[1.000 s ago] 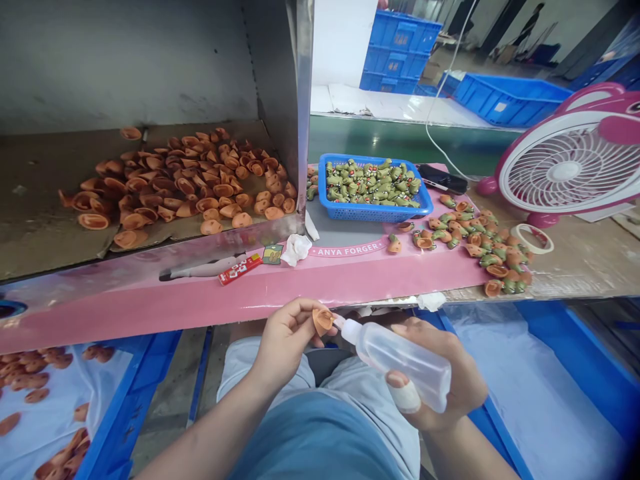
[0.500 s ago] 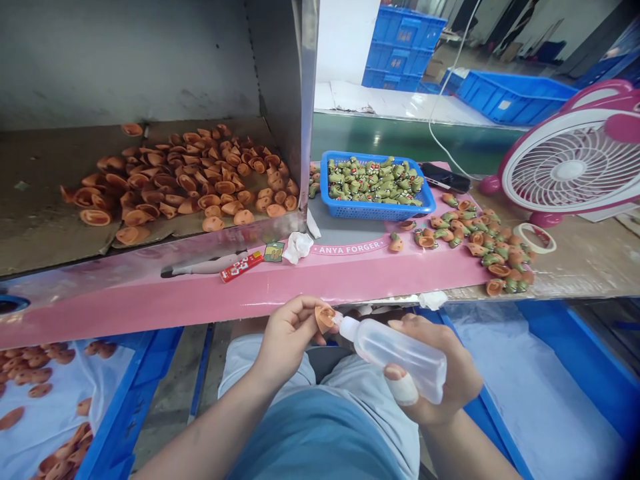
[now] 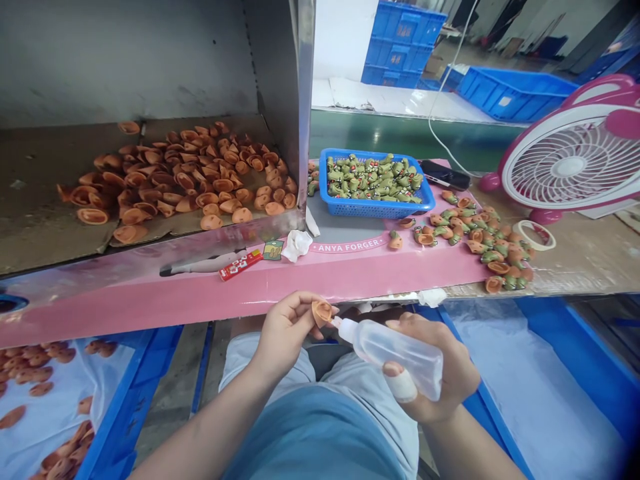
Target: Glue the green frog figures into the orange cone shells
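Between the fingers of my left hand (image 3: 287,331) is a small hollow orange-brown piece (image 3: 321,312), its open side tilted toward the bottle. My right hand (image 3: 440,363) is wrapped round a translucent squeeze bottle (image 3: 400,350), with a white wrap on the thumb. The bottle's nozzle points left and meets the edge of the piece; whether liquid is coming out I cannot tell. Both hands are above my lap, just in front of the table's pink mat (image 3: 200,300). Green painted figurines (image 3: 373,177) fill a blue basket (image 3: 377,210) behind them.
A heap of orange pieces (image 3: 175,173) lies in the metal-sided booth at left. Pieces joined with green parts (image 3: 465,230) spread at right, near a tape roll (image 3: 535,235) and pink fan (image 3: 570,167). Blue crates (image 3: 155,373) flank my legs. A crumpled tissue (image 3: 297,245) lies on the mat.
My left hand has turned the orange piece slightly and shifted it a little up and left. The bottle in my right hand has moved slightly left with it.
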### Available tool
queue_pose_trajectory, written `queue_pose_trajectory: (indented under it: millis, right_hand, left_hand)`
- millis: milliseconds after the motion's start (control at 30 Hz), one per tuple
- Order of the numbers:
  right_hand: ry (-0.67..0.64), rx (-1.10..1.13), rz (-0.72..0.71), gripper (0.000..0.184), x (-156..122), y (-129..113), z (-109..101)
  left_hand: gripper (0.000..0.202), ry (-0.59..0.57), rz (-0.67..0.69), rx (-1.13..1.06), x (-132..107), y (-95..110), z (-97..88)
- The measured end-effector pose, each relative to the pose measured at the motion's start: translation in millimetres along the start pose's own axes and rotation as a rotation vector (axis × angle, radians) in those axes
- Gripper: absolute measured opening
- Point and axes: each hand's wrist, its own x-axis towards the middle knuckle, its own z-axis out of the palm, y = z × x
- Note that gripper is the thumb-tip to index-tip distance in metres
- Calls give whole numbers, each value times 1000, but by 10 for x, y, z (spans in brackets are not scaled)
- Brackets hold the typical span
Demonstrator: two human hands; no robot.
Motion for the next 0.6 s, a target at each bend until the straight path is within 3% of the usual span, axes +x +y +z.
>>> queue_pose_trajectory:
  millis: [167, 367, 600]
  right_hand:
    - [-21, 10, 16, 26, -11, 26, -28]
    - [66, -28, 63, 26, -17, 47, -40]
    - [-8, -24, 52, 23, 13, 58, 12]
  left_hand:
    - [6, 11, 7, -26, 11, 19, 3]
    - [7, 2, 1, -38, 21, 5, -8]
    - [5, -14, 11, -48, 7, -13, -1]
